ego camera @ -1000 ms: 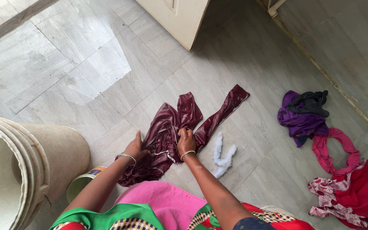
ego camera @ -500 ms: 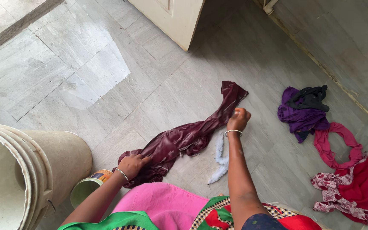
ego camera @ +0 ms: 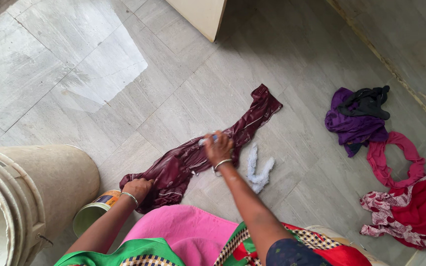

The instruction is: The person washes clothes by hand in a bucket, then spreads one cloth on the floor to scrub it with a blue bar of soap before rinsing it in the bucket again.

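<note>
On floor: left hand (ego camera: 137,187) pins maroon cloth (ego camera: 208,148); right hand (ego camera: 218,148) presses middle.

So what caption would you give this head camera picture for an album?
Left hand pins a wet maroon garment to the tiled floor while the right hand presses a small object on it, beside a bucket.

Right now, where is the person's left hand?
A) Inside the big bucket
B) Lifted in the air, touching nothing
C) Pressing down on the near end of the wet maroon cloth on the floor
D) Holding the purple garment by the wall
C: the left hand rests on the near end of the maroon cloth, which lies stretched on the tiled floor, while the right hand presses on its middle.
</note>
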